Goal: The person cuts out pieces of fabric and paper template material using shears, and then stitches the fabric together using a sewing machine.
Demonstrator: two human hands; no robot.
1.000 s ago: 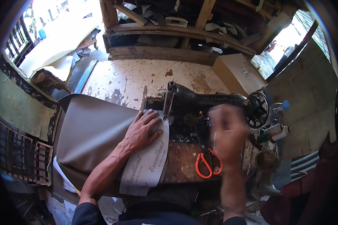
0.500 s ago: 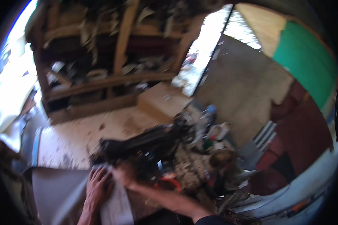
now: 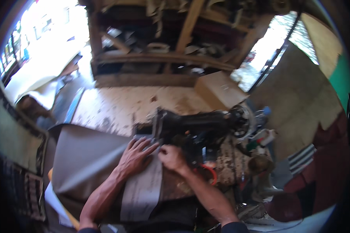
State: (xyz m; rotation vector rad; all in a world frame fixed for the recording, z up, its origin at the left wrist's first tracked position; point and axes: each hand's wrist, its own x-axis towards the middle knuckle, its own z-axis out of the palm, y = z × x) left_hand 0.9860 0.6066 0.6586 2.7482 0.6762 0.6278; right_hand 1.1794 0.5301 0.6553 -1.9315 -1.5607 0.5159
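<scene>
At the black sewing machine (image 3: 194,123), my left hand (image 3: 138,157) lies on grey-brown sheet material (image 3: 85,159) and a pale printed strip (image 3: 142,196), fingers spread just in front of the needle end. My right hand (image 3: 173,158) is beside it at the strip’s right edge, fingers curled together; what they grip, if anything, is hidden. Orange-handled scissors (image 3: 210,173) lie partly covered by my right arm. The picture is somewhat blurred.
A cardboard box (image 3: 217,89) stands behind the machine on a worn bench (image 3: 105,105), below a wooden rack (image 3: 151,58) holding scraps. A bottle (image 3: 265,112) and spools (image 3: 266,138) sit right of the machine. Pale sheets (image 3: 31,81) lie at far left; boards (image 3: 295,93) lean at right.
My right hand has moved left from beside the handwheel and scissors to the needle end, next to my left hand. The view swung up and right, then partly back.
</scene>
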